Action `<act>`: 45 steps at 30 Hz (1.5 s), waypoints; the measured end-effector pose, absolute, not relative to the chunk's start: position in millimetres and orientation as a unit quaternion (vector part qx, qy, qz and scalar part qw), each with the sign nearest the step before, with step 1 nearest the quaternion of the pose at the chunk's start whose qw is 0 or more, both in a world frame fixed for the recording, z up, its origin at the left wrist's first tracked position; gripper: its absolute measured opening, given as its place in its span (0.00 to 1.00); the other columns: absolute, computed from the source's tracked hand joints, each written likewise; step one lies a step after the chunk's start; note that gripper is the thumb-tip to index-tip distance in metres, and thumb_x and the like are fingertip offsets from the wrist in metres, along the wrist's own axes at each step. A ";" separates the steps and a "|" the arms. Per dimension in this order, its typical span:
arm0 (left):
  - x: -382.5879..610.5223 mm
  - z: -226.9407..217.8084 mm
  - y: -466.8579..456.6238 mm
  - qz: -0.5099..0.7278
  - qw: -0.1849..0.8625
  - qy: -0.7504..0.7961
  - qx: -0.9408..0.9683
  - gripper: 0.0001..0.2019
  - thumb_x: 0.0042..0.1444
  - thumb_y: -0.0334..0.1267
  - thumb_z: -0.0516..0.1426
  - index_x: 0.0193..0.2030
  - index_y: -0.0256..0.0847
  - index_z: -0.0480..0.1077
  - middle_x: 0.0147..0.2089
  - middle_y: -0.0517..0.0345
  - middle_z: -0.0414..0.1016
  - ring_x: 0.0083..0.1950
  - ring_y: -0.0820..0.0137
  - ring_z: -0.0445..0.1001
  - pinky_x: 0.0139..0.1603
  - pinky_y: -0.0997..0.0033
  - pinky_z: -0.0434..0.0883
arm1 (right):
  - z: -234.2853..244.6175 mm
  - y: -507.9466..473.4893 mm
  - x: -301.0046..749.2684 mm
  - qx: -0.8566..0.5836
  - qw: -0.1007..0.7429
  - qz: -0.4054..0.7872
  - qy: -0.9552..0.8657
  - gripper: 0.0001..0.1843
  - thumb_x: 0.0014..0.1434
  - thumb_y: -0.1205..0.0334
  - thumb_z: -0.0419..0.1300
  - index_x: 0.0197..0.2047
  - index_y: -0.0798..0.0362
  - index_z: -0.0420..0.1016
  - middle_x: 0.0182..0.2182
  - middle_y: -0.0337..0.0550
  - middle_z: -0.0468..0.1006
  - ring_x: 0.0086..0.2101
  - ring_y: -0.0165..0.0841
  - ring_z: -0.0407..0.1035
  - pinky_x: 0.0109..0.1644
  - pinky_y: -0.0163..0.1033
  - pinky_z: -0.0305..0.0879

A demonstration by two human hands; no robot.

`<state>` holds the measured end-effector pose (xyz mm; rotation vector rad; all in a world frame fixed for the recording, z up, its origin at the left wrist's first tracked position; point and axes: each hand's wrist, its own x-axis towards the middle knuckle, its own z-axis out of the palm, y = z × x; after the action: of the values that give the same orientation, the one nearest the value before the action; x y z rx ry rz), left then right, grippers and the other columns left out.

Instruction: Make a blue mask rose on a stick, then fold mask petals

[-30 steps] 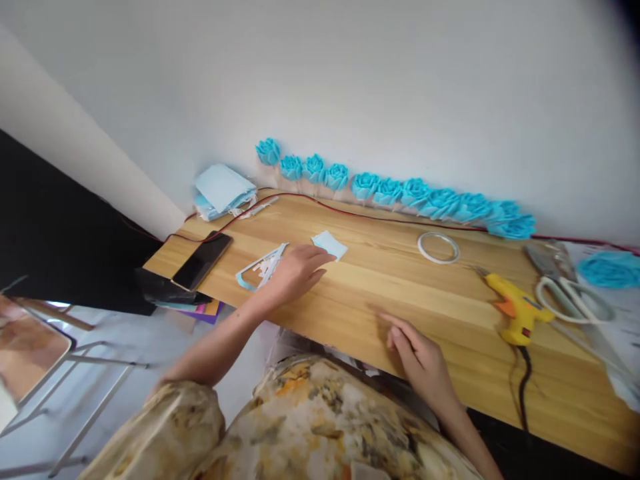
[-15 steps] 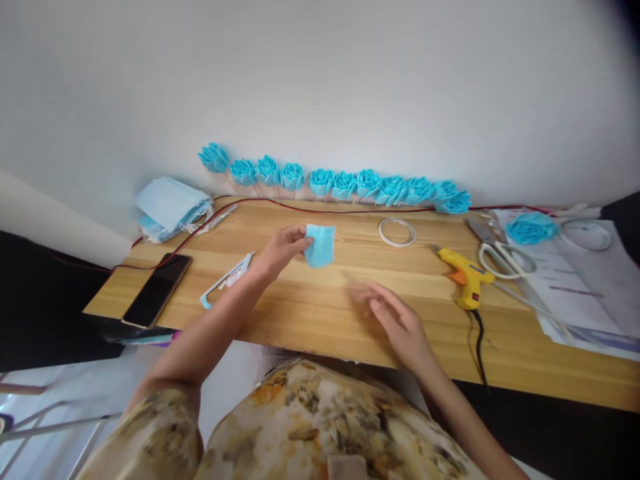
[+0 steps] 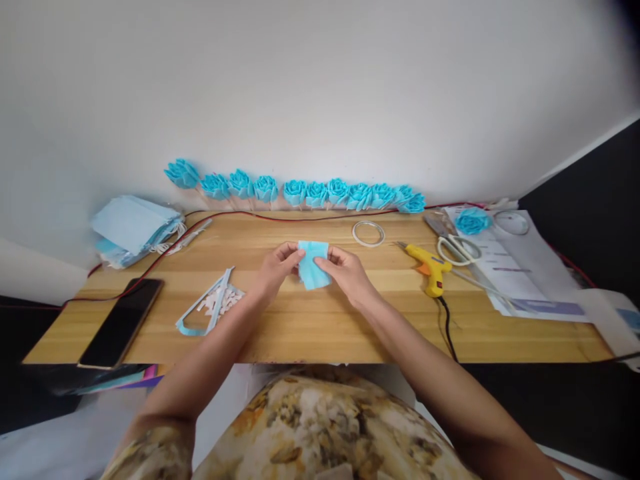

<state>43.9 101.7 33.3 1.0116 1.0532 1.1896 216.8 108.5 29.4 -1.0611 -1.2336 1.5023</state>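
A small piece of light blue mask fabric (image 3: 314, 270) is held up over the middle of the wooden table. My left hand (image 3: 279, 267) pinches its left edge between thumb and fingers. My right hand (image 3: 347, 272) grips its right side, the thumb lying across the front; the fingers behind the fabric are partly hidden. Left of my forearm lie cut blue-and-white strips (image 3: 193, 328) beside a heap of small white scraps (image 3: 227, 301).
Blue fabric flowers (image 3: 295, 192) on stems lean along the wall. Stacked masks (image 3: 133, 223) and a phone (image 3: 120, 325) lie left. Rightward are a wire ring (image 3: 369, 233), yellow glue gun (image 3: 431, 270), scissors (image 3: 463, 249), papers (image 3: 520, 267) and another flower (image 3: 473, 221). A red cord (image 3: 280, 218) crosses the back.
My right hand has moved up and left and taken hold of the fabric's right side. My left hand keeps its pinch. The camera view has shifted to the right.
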 end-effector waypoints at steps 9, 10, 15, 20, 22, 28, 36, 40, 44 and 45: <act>37.2 23.9 99.7 0.501 0.550 0.489 0.455 0.20 0.43 0.51 0.72 0.24 0.38 0.71 0.21 0.62 0.70 0.23 0.76 0.67 0.26 0.75 0.65 | 11.1 113.2 215.6 -0.426 0.466 0.553 -0.544 0.18 0.53 0.46 0.68 0.29 0.51 0.71 0.24 0.35 0.69 0.27 0.29 0.61 0.32 0.36 0.60; 37.0 24.3 99.2 0.505 0.547 0.489 0.455 0.20 0.43 0.51 0.71 0.24 0.38 0.71 0.20 0.62 0.70 0.23 0.76 0.67 0.26 0.75 0.65 | 10.1 112.8 215.6 -0.424 0.473 0.549 -0.543 0.18 0.53 0.46 0.67 0.29 0.51 0.71 0.24 0.35 0.68 0.27 0.28 0.60 0.32 0.35 0.59; 38.3 25.0 97.0 0.503 0.535 0.491 0.469 0.19 0.45 0.50 0.70 0.24 0.38 0.72 0.20 0.62 0.71 0.23 0.75 0.68 0.27 0.75 0.67 | 6.0 109.6 217.1 -0.418 0.474 0.532 -0.564 0.16 0.56 0.47 0.65 0.28 0.51 0.72 0.23 0.34 0.67 0.25 0.28 0.59 0.31 0.35 0.57; 31.6 16.1 98.4 0.557 0.351 0.534 0.530 0.13 0.54 0.48 0.65 0.30 0.39 0.76 0.27 0.59 0.77 0.29 0.71 0.73 0.34 0.71 0.71 | 4.5 111.7 219.0 -0.430 0.484 0.481 -0.591 0.08 0.59 0.55 0.63 0.35 0.50 0.79 0.34 0.40 0.81 0.34 0.33 0.72 0.40 0.38 0.69; 27.0 13.1 99.5 0.562 0.171 0.548 0.595 0.10 0.59 0.43 0.62 0.33 0.39 0.77 0.34 0.55 0.80 0.36 0.67 0.76 0.42 0.67 0.72 | 3.9 115.7 222.1 -0.440 0.504 0.454 -0.589 0.10 0.60 0.59 0.61 0.43 0.48 0.81 0.45 0.42 0.83 0.43 0.35 0.76 0.49 0.40 0.71; 32.8 4.6 95.5 0.263 0.040 0.476 0.838 0.14 0.67 0.43 0.56 0.40 0.39 0.80 0.37 0.47 0.82 0.39 0.60 0.78 0.43 0.60 0.68 | -1.0 122.7 231.5 -0.479 0.527 0.432 -0.553 0.13 0.62 0.60 0.57 0.46 0.49 0.81 0.47 0.43 0.85 0.44 0.34 0.78 0.50 0.41 0.73; 26.0 6.2 99.5 0.396 0.184 0.542 0.718 0.15 0.65 0.40 0.57 0.51 0.37 0.78 0.41 0.50 0.82 0.35 0.69 0.75 0.41 0.68 0.71 | -0.2 119.5 229.8 -0.477 0.521 0.434 -0.560 0.14 0.63 0.61 0.56 0.49 0.48 0.79 0.47 0.42 0.85 0.46 0.34 0.78 0.50 0.41 0.73; 19.9 11.5 102.2 0.416 0.200 0.559 0.689 0.14 0.62 0.37 0.56 0.50 0.38 0.79 0.39 0.53 0.81 0.37 0.69 0.74 0.43 0.69 0.71 | 0.5 120.3 232.2 -0.496 0.459 0.400 -0.619 0.14 0.64 0.64 0.56 0.51 0.49 0.78 0.44 0.42 0.85 0.42 0.35 0.78 0.46 0.41 0.72; 17.1 10.1 105.8 0.423 0.191 0.565 0.683 0.13 0.63 0.38 0.55 0.48 0.39 0.80 0.43 0.51 0.82 0.39 0.68 0.75 0.45 0.68 0.72 | 2.1 119.0 230.8 -0.519 0.329 0.274 -0.740 0.12 0.66 0.66 0.57 0.50 0.49 0.79 0.47 0.46 0.83 0.46 0.39 0.76 0.51 0.45 0.69; 16.3 8.8 106.9 0.422 0.189 0.568 0.681 0.13 0.63 0.38 0.55 0.48 0.39 0.80 0.43 0.51 0.82 0.40 0.68 0.75 0.46 0.67 0.72 | 2.5 118.6 229.6 -0.522 0.290 0.236 -0.767 0.11 0.66 0.65 0.59 0.49 0.50 0.80 0.47 0.48 0.83 0.47 0.41 0.75 0.52 0.46 0.68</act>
<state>16.3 106.9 8.8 1.9164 1.5965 1.1862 229.6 118.6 2.5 -1.3922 -2.0458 0.6306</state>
